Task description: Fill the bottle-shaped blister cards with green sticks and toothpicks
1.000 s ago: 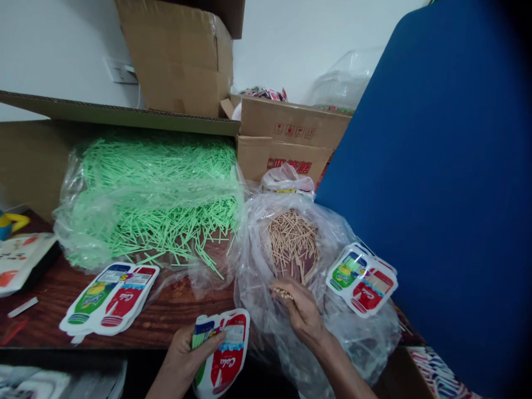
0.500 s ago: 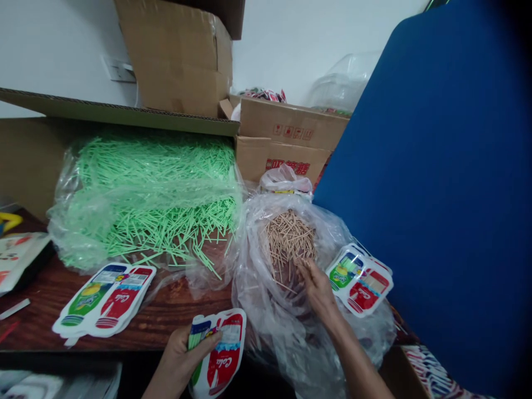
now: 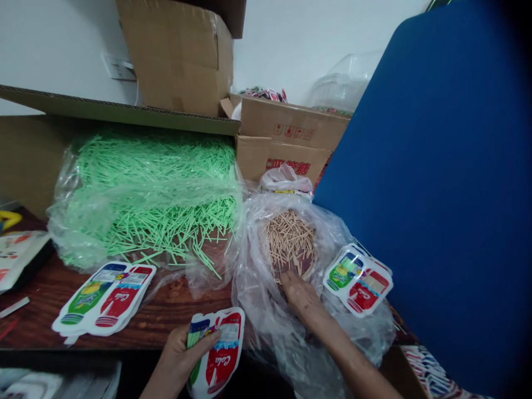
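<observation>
My left hand (image 3: 189,349) is closed round a bottle-shaped plastic pouch (image 3: 222,354) printed with a red cola bottle and a green-and-blue one. Thin green sticks show through its left side. On the right, my right hand (image 3: 297,293) reaches into an open clear plastic bag (image 3: 253,266). Its fingers are drawn together at the near edge of a heap of short brown sticks (image 3: 290,235); whatever is between the fingertips is hidden. Beside that forearm lies a small pile of the same printed pouches (image 3: 361,280), with sticks visible in the top one.
Another stack of printed pouches (image 3: 106,299) lies at the left front of the dark wooden table (image 3: 174,302). Behind it, green sticks (image 3: 166,205) spill from a clear bag in an open cardboard box (image 3: 137,116). A blue panel (image 3: 419,183) stands along the right side.
My right hand has shifted left and slightly nearer me, from the right side of the brown sticks to their front edge. My left hand and its pouch have barely moved.
</observation>
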Action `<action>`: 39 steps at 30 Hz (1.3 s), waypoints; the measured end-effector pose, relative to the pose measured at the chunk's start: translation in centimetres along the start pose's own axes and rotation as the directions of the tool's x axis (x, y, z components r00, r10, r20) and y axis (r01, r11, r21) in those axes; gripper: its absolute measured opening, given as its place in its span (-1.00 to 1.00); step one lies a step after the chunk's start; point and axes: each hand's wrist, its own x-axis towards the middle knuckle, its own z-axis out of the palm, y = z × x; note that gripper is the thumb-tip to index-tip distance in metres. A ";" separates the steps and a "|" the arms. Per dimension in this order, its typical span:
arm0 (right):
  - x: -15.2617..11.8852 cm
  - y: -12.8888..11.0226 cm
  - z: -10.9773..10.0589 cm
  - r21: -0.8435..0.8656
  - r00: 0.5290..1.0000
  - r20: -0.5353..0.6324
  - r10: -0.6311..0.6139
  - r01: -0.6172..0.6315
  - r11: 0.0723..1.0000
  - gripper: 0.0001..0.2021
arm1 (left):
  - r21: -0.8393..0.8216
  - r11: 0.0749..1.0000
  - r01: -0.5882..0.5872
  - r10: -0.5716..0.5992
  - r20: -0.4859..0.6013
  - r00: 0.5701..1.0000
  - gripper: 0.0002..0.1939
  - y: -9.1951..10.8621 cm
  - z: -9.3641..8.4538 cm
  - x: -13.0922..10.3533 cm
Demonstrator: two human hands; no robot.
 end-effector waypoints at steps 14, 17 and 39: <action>0.2 1.1 -0.2 0.930 0.953 -0.071 0.294 -0.043 0.366 -0.68 | -0.013 1.000 -0.006 0.006 0.040 0.999 -0.70 -0.4 0.1 0.1; -0.4 -0.2 0.5 0.949 0.942 -0.122 0.312 0.019 0.315 -0.73 | -0.015 1.000 0.000 0.000 0.034 0.999 -0.69 -0.4 0.1 0.0; -2.5 -15.2 -1.1 0.942 0.985 -0.004 0.173 0.062 -0.329 -0.90 | -0.122 0.989 -0.082 0.113 0.274 0.955 -0.81 0.7 0.1 -1.3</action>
